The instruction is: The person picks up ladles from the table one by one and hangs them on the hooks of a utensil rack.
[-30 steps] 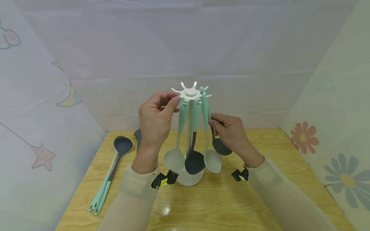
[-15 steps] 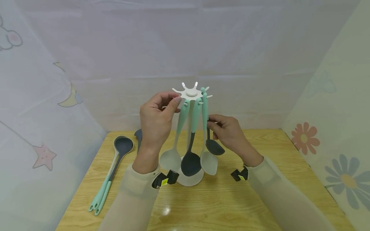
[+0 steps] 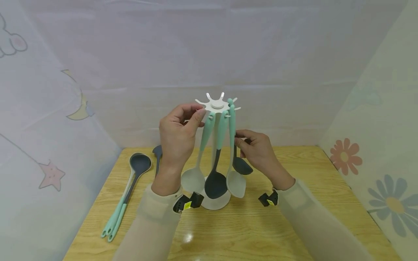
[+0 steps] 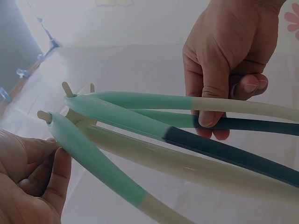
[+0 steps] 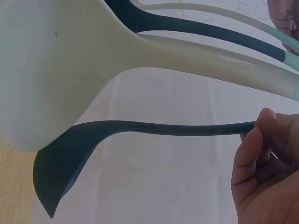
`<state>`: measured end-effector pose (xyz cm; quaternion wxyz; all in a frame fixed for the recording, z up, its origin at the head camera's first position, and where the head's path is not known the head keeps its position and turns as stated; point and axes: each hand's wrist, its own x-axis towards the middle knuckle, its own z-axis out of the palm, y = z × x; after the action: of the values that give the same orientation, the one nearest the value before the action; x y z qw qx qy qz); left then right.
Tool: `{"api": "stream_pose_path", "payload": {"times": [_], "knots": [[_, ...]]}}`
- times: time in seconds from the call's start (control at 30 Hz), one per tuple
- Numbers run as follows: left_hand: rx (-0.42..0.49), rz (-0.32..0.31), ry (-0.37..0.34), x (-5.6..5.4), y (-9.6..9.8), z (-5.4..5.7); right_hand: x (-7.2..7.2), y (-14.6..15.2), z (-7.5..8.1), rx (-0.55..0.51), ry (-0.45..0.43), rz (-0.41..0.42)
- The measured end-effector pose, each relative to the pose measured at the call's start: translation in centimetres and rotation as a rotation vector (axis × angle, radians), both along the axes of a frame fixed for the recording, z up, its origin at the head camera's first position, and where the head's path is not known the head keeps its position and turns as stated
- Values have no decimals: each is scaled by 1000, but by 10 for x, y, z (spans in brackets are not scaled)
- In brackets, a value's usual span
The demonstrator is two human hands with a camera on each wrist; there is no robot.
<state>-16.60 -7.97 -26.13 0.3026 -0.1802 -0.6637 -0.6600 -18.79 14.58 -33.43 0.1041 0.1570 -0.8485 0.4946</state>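
Note:
A white utensil rack (image 3: 217, 104) with hooks radiating from its top stands mid-table. My left hand (image 3: 177, 139) pinches one hook at the rack's left side between thumb and index finger. Low on the right, my right hand (image 3: 259, 148) pinches the dark ladle (image 5: 65, 158) by its stem just below the mint grip; its top end is at a rear hook. Three more utensils hang at the front: a cream spoon (image 3: 192, 180), a dark spoon (image 3: 215, 185) and a cream pointed turner-like one (image 3: 236, 185). In the left wrist view, hooks pass through the mint handles' holes.
Several mint-handled ladles (image 3: 140, 164) lie bundled on the wooden table (image 3: 261, 224) at left. Behind my left wrist lies another dark utensil (image 3: 158, 150), partly hidden. Patterned cloth walls (image 3: 343, 170) enclose the table at the back and sides.
The dark ladle in my right hand has shifted slightly left, toward the rack's post. The hanging utensils have swung a little left. My left hand keeps its pinch on the rack.

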Motion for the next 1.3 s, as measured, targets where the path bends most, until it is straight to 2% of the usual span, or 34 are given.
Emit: {"api": "stream_pose_path", "payload": {"times": [0.77, 0.93, 1.13, 1.23, 1.3], "knots": [[6, 0, -22, -1, 1, -3, 2, -2, -4, -6, 7, -39], [0, 4, -22, -1, 1, -3, 2, -3, -3, 21, 55, -52], [-6, 3, -14, -1, 1, -4, 5, -2, 7, 52, 180, -80], [2, -7, -13, -1, 0, -4, 8, -1, 16, 17, 243, -104], [17, -14, -11, 0, 0, -5, 11, -2, 24, -43, 279, -122]]}}
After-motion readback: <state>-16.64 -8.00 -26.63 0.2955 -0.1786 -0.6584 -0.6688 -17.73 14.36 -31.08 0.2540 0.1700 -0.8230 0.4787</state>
